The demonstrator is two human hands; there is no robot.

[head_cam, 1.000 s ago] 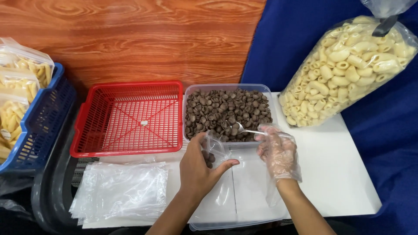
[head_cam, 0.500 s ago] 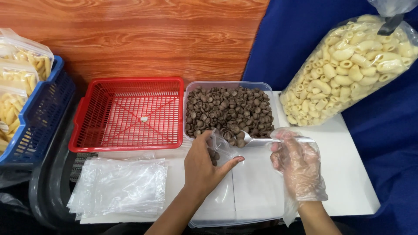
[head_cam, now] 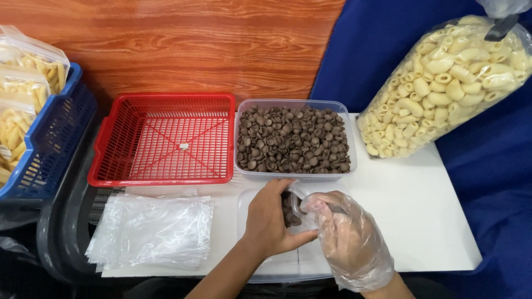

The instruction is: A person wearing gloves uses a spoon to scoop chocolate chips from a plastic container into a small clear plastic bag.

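Bare left hand (head_cam: 270, 221) curled around the mouth of a small clear bag (head_cam: 292, 207), fingers pinching its plastic, some brown pieces already inside. Gloved right hand (head_cam: 346, 235) closed on a spoon (head_cam: 334, 209), tip at the bag opening. Bag over a clear lid (head_cam: 277, 264) on the white table (head_cam: 421, 221), just before the tub of brown pieces (head_cam: 293, 138). Red basket (head_cam: 163, 138) and stack of empty bags (head_cam: 149, 230) to the left.

Big clear pasta bag (head_cam: 449, 83) far right; small pasta packets (head_cam: 25, 77) far left.
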